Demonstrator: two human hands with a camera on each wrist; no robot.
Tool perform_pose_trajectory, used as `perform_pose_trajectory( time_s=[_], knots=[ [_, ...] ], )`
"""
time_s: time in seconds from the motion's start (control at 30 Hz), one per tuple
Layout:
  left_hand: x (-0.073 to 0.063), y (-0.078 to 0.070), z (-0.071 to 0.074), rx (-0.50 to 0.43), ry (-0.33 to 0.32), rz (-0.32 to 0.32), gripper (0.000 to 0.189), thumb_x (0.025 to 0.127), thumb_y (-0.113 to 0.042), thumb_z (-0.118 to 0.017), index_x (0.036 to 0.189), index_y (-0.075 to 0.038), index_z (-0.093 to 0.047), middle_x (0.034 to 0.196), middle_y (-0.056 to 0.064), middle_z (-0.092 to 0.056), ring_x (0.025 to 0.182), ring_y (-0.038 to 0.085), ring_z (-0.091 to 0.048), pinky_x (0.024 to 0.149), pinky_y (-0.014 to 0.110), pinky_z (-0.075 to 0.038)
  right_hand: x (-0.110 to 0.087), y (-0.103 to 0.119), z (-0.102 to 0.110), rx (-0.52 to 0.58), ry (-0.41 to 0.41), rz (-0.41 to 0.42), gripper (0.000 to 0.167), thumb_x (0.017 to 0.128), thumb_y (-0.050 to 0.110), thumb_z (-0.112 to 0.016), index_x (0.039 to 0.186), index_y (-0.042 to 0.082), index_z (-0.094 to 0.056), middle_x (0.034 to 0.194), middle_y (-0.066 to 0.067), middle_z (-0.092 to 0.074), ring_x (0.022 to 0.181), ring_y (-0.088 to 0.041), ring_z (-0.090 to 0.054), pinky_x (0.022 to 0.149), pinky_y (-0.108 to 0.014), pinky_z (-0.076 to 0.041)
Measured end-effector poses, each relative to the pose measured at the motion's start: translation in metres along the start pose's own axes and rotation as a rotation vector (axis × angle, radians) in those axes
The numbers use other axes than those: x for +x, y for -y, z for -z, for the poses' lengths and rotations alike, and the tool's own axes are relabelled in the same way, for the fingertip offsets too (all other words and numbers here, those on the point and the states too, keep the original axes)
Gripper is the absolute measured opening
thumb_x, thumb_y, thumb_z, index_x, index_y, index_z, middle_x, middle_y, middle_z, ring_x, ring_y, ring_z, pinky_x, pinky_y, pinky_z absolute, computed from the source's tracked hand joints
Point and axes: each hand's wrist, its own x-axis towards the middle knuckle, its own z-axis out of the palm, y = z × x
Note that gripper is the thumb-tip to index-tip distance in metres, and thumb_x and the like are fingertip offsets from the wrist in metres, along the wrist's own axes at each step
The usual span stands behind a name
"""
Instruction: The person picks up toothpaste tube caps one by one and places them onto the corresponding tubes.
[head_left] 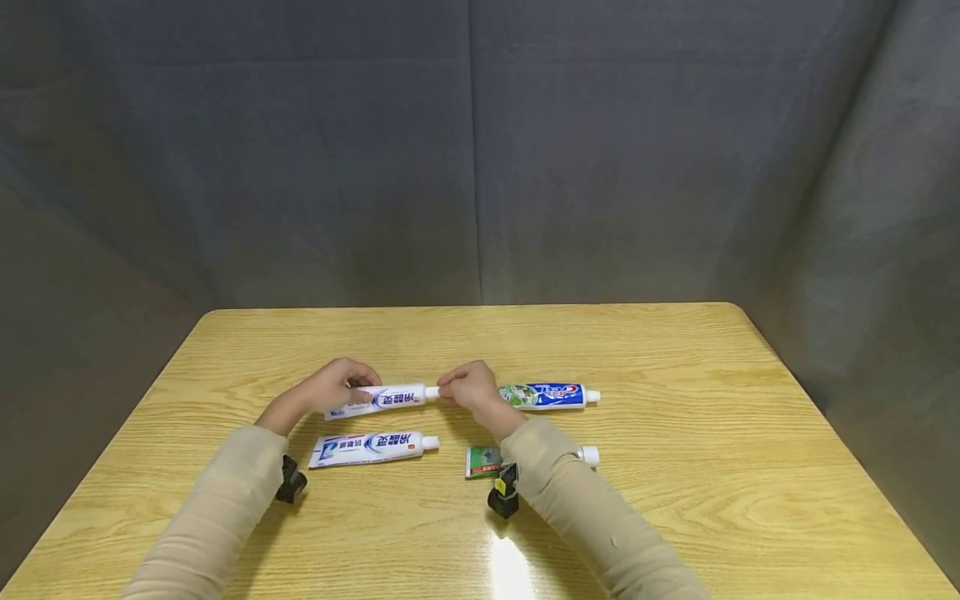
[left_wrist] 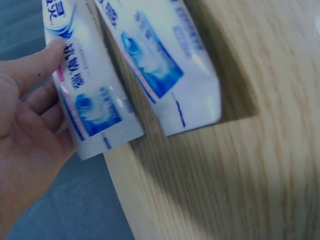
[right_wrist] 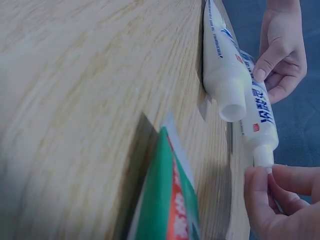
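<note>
My left hand (head_left: 339,387) grips a white toothpaste tube (head_left: 396,397) with blue lettering, thumb across the printed front and fingers behind. In the left wrist view that tube (left_wrist: 92,105) shows its flat crimped end pointing down. My right hand (head_left: 471,387) pinches the end of the tube's white cap (right_wrist: 263,156) between thumb and fingers. A second white tube (head_left: 367,448) of the same look lies nearer to me, its cap pointing right. The right wrist view shows this second tube (right_wrist: 222,65) beside the held one.
A blue and green Crest toothpaste tube (head_left: 555,396) lies just right of my right hand. Closer to me is a green and red tube (head_left: 482,462), partly hidden under my right forearm; its white cap (head_left: 590,456) shows beyond. All rest on a wooden table (head_left: 675,375) before a grey curtain (head_left: 600,167).
</note>
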Motion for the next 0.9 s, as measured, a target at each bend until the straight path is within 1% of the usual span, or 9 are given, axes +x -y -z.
perform_pose_trajectory(
  time_s=[0.2,0.3,0.4,0.5,0.6,0.67,0.77,0.83,0.9],
  knots=[
    [0.0,-0.002,-0.004,0.051,-0.016,0.001,0.019,0.087,0.002,-0.055,0.103,0.004,-0.065,0.096,0.013,-0.066,0.088,0.025,-0.06,0.076,0.039,-0.048,-0.003,-0.002,0.002,-0.062,0.021,-0.017,0.01,0.078,-0.01,-0.059,0.086,-0.01,-0.065,0.093,-0.017,-0.062,0.075,-0.024,-0.064,0.068,-0.029,-0.052],
    [0.002,-0.002,-0.006,0.08,-0.033,0.008,0.02,0.088,0.002,-0.053,0.105,0.005,-0.065,0.101,0.017,-0.064,0.093,0.029,-0.059,0.08,0.042,-0.047,-0.002,-0.003,0.003,-0.051,0.023,-0.03,0.011,0.077,-0.012,-0.058,0.086,-0.011,-0.065,0.093,-0.017,-0.063,0.073,-0.021,-0.063,0.067,-0.028,-0.052],
    [0.002,-0.002,-0.007,0.095,-0.04,-0.004,0.022,0.089,0.004,-0.051,0.106,0.008,-0.063,0.105,0.02,-0.063,0.097,0.033,-0.058,0.082,0.043,-0.046,-0.001,-0.005,0.003,-0.03,0.029,-0.034,0.013,0.077,-0.015,-0.056,0.087,-0.012,-0.064,0.094,-0.017,-0.063,0.072,-0.019,-0.062,0.066,-0.026,-0.052],
    [0.002,-0.002,-0.009,0.11,-0.042,-0.014,0.023,0.089,0.005,-0.049,0.109,0.009,-0.061,0.107,0.022,-0.061,0.099,0.034,-0.057,0.083,0.044,-0.046,-0.001,-0.005,0.005,-0.017,0.05,-0.038,0.016,0.076,-0.017,-0.055,0.09,-0.013,-0.063,0.093,-0.018,-0.063,0.075,-0.021,-0.063,0.067,-0.026,-0.052],
    [0.002,-0.004,-0.011,0.132,-0.056,0.004,0.024,0.09,0.004,-0.047,0.11,0.008,-0.061,0.108,0.021,-0.061,0.102,0.034,-0.056,0.085,0.044,-0.045,-0.001,-0.004,0.008,-0.022,0.071,-0.029,0.017,0.075,-0.017,-0.056,0.091,-0.014,-0.062,0.092,-0.019,-0.063,0.077,-0.024,-0.064,0.068,-0.026,-0.052],
    [0.001,-0.006,-0.012,0.149,-0.064,0.022,0.025,0.091,0.002,-0.046,0.111,0.008,-0.06,0.109,0.02,-0.061,0.103,0.034,-0.055,0.086,0.045,-0.044,-0.001,-0.004,0.01,-0.044,0.086,-0.009,0.016,0.076,-0.014,-0.058,0.091,-0.013,-0.062,0.092,-0.018,-0.063,0.075,-0.023,-0.064,0.067,-0.027,-0.052],
    [0.0,-0.01,-0.014,0.179,-0.086,0.028,0.025,0.092,-0.001,-0.048,0.112,0.008,-0.059,0.11,0.021,-0.06,0.103,0.035,-0.055,0.086,0.046,-0.043,-0.004,-0.002,0.014,-0.086,0.109,0.023,0.013,0.077,-0.008,-0.062,0.09,-0.011,-0.064,0.09,-0.017,-0.064,0.069,-0.02,-0.063,0.066,-0.028,-0.052],
    [-0.002,-0.013,-0.015,0.194,-0.118,0.034,0.025,0.091,-0.004,-0.05,0.111,0.007,-0.059,0.107,0.019,-0.06,0.101,0.033,-0.056,0.085,0.046,-0.044,-0.006,0.001,0.018,-0.113,0.128,0.04,0.011,0.079,-0.002,-0.065,0.089,-0.008,-0.066,0.088,-0.016,-0.065,0.067,-0.02,-0.061,0.064,-0.031,-0.052],
    [-0.004,-0.016,-0.017,0.206,-0.166,0.045,0.023,0.09,-0.006,-0.053,0.108,0.006,-0.06,0.101,0.016,-0.062,0.093,0.029,-0.057,0.08,0.044,-0.046,-0.009,0.003,0.021,-0.129,0.143,0.053,0.012,0.081,0.004,-0.066,0.087,-0.005,-0.067,0.087,-0.016,-0.065,0.068,-0.024,-0.062,0.063,-0.034,-0.051]
  ],
)
